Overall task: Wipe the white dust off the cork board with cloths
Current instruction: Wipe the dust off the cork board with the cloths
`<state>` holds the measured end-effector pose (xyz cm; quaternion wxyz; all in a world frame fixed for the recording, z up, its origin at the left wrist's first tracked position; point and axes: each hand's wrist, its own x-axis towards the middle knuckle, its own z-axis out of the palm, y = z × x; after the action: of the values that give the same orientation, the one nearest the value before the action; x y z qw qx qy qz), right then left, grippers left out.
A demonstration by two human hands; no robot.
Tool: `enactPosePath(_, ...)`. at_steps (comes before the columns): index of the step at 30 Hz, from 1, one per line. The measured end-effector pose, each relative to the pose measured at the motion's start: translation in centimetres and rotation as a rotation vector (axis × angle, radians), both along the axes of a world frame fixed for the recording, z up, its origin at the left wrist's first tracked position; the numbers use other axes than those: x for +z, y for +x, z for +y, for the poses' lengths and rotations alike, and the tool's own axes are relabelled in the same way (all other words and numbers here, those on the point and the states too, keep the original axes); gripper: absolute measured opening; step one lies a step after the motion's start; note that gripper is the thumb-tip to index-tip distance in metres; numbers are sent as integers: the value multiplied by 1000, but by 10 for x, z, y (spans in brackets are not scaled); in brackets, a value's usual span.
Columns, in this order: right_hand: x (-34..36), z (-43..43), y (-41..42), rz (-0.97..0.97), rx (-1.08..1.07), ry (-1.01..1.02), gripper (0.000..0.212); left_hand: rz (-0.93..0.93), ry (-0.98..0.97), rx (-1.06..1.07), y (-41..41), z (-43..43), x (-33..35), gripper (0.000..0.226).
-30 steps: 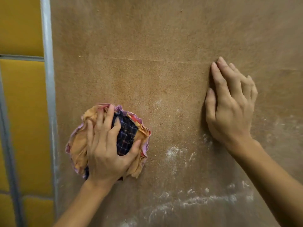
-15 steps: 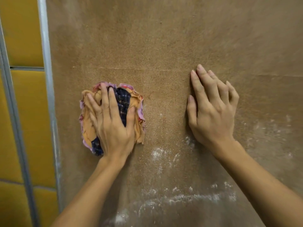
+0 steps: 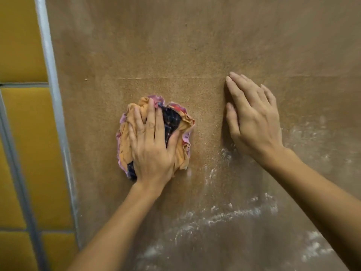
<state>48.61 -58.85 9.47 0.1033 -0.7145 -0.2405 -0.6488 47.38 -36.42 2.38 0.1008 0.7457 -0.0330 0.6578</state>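
A brown cork board [image 3: 156, 51] fills most of the view, standing upright in front of me. My left hand [image 3: 151, 145] presses a bunched cloth [image 3: 180, 118] of orange, pink and dark checked fabric flat against the board, left of centre. My right hand [image 3: 254, 120] rests flat on the board to the right, fingers together and pointing up, holding nothing. White dust [image 3: 230, 214] streaks the board below both hands, with more smears at the right [image 3: 310, 133] and bottom right. The board above the cloth looks mostly free of dust.
A grey metal frame strip [image 3: 52, 98] runs down the board's left edge. Left of it is a wall of yellow padded panels [image 3: 29, 133] split by grey rails.
My left hand has slid the cloth up from the lower left and then rightward toward the board's middle. The right hand stays flat in about the same spot.
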Motion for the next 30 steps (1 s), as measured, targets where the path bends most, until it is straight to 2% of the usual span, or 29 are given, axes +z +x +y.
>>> enactPosePath(3,2,1,-3,9,-37,-21,50,-33,74,-10,4,-22,1,62)
enactPosePath(6,0,3,-5,56,-28,-27,53,16,416,-71,-1,-28,-71,59)
enactPosePath(8,-5,3,-4,86,-11,-19,55,55,509,-66,-3,-16,-100,62)
enactPosePath(10,-7,0,-2,93,2,-28,58,61,415,-59,-1,-12,-86,65)
enactPosePath(13,-9,-14,0,38,-13,-80,58,-9,193,-32,1,-31,-23,63)
enactPosePath(16,-10,-37,2,-36,-42,-14,56,-60,56,-15,9,-61,19,62)
enactPosePath(18,-13,-54,3,-16,-57,66,59,-77,68,0,14,-78,5,58)
enactPosePath(22,-23,-96,8,11,-126,70,64,-42,358,-32,14,-93,-86,54)
enactPosePath(24,-19,-120,12,-1,-138,72,63,-32,376,-29,15,-92,-102,56)
enactPosePath(27,-12,-147,24,-3,-110,103,57,-54,230,-54,15,-99,-73,59)
enactPosePath(30,-5,-163,34,-21,-38,101,52,-139,-94,-119,20,-109,1,61)
